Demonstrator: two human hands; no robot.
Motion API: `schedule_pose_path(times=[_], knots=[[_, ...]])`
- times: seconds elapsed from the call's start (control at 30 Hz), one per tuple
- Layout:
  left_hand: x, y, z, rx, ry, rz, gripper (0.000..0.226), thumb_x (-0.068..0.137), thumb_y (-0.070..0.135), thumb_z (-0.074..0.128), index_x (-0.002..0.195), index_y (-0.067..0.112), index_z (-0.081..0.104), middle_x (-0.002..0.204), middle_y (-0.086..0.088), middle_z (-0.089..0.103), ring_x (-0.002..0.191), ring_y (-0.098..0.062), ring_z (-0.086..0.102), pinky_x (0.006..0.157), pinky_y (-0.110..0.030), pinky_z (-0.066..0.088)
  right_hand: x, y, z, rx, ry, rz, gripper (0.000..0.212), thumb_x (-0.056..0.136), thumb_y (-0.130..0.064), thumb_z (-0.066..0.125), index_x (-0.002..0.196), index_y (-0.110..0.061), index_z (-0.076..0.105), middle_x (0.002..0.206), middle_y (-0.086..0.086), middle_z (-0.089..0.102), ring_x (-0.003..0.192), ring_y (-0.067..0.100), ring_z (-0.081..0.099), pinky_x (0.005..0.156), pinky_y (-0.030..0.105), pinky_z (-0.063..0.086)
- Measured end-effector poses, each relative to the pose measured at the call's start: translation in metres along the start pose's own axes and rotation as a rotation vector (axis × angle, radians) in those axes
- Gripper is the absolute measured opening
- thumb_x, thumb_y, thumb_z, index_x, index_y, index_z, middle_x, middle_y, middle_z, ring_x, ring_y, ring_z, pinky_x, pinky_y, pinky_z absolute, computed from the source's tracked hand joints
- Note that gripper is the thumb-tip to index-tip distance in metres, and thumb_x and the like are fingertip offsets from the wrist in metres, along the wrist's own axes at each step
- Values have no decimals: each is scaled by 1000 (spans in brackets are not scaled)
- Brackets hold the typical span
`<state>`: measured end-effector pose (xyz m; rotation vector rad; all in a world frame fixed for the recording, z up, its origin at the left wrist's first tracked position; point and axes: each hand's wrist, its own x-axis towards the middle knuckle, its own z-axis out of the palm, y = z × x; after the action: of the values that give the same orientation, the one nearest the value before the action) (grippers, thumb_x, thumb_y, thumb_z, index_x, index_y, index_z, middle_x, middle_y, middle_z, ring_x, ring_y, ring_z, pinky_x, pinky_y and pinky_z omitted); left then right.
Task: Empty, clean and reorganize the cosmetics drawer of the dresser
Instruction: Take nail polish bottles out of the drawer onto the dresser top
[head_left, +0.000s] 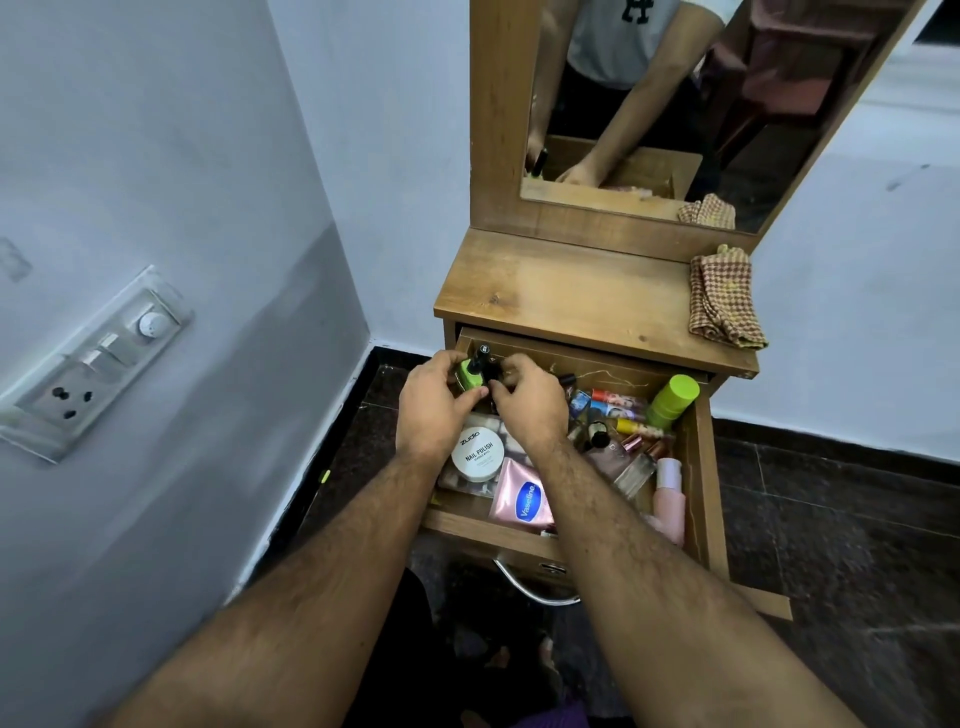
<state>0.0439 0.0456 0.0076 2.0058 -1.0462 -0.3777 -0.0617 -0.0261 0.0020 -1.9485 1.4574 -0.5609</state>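
Note:
The wooden dresser's drawer (698, 467) is pulled open and full of cosmetics. My left hand (434, 410) grips a green nail polish bottle (470, 373) with a black cap at the drawer's back left corner. My right hand (530, 402) pinches a small dark bottle (492, 370) right beside it; its shape is mostly hidden by my fingers. Below my hands lie a white round nail polish wipes tub (477, 453), a pink Vaseline tube (522, 498), a green cylinder (672, 400), perfume bottles (631, 465) and a pink bottle (670, 501).
A checked cloth (724, 296) lies on the right of the dresser top (561, 291). A mirror (675, 93) stands behind it. The wall with a switchboard (98, 358) is close on the left. The drawer's metal handle (535, 590) juts toward me over dark floor.

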Motion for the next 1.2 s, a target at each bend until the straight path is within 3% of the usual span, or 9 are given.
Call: schedule_pose_path(times=[0.13, 0.47, 0.63, 0.8, 1.03, 1.2], knots=[[0, -1, 1, -12, 3, 1, 47, 78, 28, 81, 121, 23, 63, 106, 7, 67, 101, -9, 61, 92, -34, 53, 1, -4, 4, -147, -44, -9, 36, 86, -29, 70, 121, -28, 64, 106, 1, 72, 98, 25, 68, 81, 41, 57], [3, -4, 1, -50, 1, 12, 48, 81, 25, 79, 126, 22, 62, 109, 5, 68, 101, -9, 63, 93, -35, 54, 2, -2, 6, -242, -32, -30, 29, 87, -30, 70, 115, -24, 64, 107, 2, 69, 97, 25, 66, 77, 35, 54], [3, -5, 1, -34, 2, 23, 49, 81, 26, 78, 127, 23, 62, 109, 5, 68, 102, -10, 62, 93, -36, 53, -1, 0, -2, -161, 47, -2, 24, 86, -37, 69, 106, -23, 66, 96, -2, 72, 87, 20, 68, 72, 30, 54], [2, -1, -3, -39, 17, 11, 51, 80, 32, 79, 127, 24, 61, 111, 4, 67, 103, -9, 61, 93, -35, 53, -6, 5, -23, 26, 101, -45, 29, 84, -22, 72, 112, -18, 67, 109, -5, 65, 91, 11, 59, 78, 28, 50], [16, 24, -16, -109, 147, 81, 47, 77, 37, 81, 119, 26, 64, 110, 9, 68, 104, -8, 60, 92, -30, 51, -2, -6, -66, 188, 239, -210, 19, 83, -20, 75, 101, -19, 69, 90, -13, 58, 79, 12, 60, 76, 41, 56], [75, 58, -19, 38, 200, 107, 50, 74, 46, 81, 118, 25, 65, 102, 3, 71, 98, -16, 63, 87, -40, 53, 43, -29, -82, 157, 295, -215, 16, 85, -25, 75, 99, -25, 68, 94, -13, 63, 76, 11, 60, 75, 40, 55]])
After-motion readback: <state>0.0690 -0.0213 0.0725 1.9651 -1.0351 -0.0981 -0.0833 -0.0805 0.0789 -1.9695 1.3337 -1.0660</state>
